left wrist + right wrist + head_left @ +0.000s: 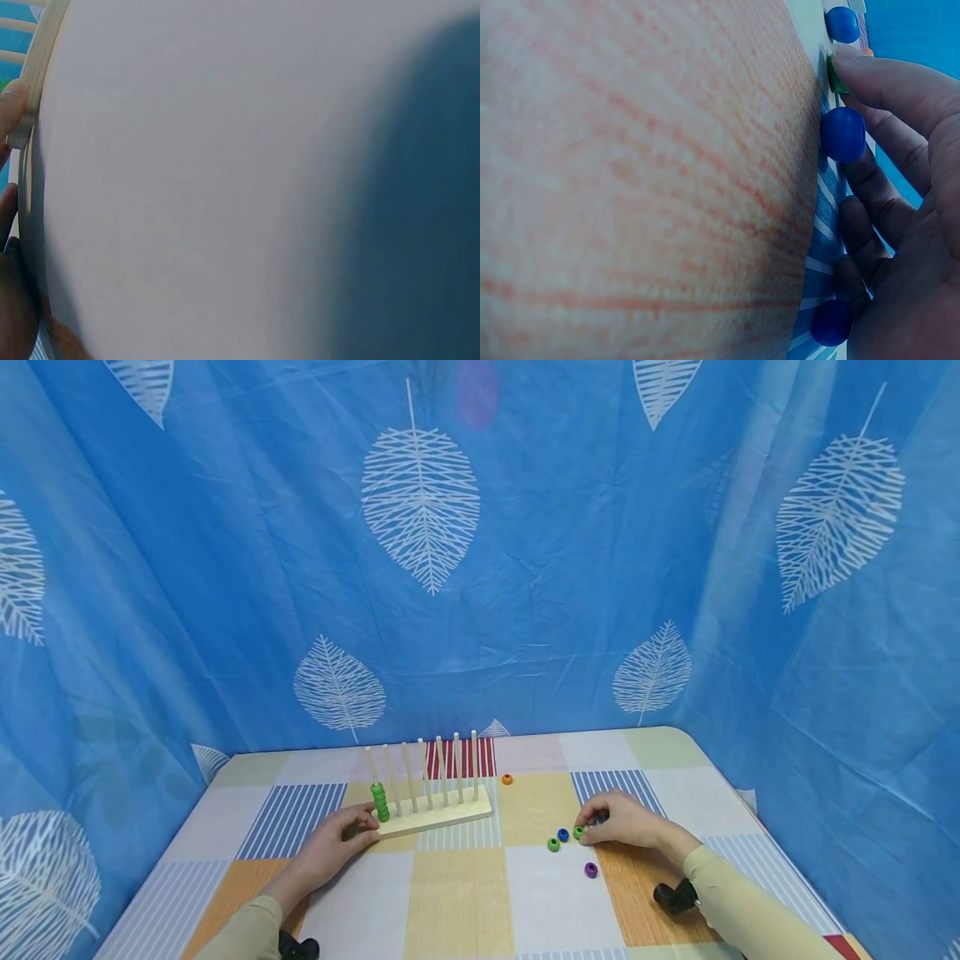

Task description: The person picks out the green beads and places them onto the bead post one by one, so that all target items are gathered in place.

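Observation:
A wooden peg rack (442, 817) with several upright pegs stands at the left of the table. Green beads (380, 802) are stacked on its leftmost peg. My left hand (333, 843) grips the left end of its base between thumb and fingers; the left wrist view catches only the thumb (10, 109) and part of the hand at its edge. To the right, my right hand (628, 821) pinches a green bead (579, 832) at the tabletop. In the right wrist view, blue beads (843, 133) lie beneath and beside that hand, while its fingers partly cover the green one.
Left of the right hand lie a blue bead (563, 835) and another green bead (553, 844). A purple bead (591, 870) is nearer the front, an orange bead (507, 779) farther back. Patchwork cloth (457, 902) covers the table; a blue leaf-print curtain (525, 610) surrounds it.

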{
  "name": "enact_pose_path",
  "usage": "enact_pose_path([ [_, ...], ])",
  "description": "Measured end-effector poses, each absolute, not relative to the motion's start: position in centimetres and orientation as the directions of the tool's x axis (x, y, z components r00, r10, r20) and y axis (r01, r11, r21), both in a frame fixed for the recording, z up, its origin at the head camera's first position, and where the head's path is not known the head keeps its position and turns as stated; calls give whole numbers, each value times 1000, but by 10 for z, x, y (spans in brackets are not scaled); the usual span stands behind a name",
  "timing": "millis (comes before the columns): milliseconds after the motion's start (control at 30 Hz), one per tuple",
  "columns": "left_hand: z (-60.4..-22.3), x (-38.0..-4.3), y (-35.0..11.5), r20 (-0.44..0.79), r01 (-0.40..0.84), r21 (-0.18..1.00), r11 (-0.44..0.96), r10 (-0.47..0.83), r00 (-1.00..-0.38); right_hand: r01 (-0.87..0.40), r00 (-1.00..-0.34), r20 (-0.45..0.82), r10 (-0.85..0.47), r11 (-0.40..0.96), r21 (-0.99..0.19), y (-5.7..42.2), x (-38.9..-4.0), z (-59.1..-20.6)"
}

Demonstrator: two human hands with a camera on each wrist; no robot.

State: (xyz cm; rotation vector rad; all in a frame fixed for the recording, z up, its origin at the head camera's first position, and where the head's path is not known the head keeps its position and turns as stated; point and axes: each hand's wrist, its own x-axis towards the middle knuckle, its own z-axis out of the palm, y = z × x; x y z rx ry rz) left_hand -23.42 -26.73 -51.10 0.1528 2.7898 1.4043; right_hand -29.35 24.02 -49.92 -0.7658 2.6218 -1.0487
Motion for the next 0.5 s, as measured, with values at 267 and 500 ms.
enact_pose_path([
  [267,-511,-234,-267,29,76,800,595,89,-996,-387,-842,-4,-540,609,-692,239,-291,-496],
  [500,-511,-234,-268,20,68,796,602,86,-996,-389,-839,-4,-544,605,-695,239,-292,-495],
])
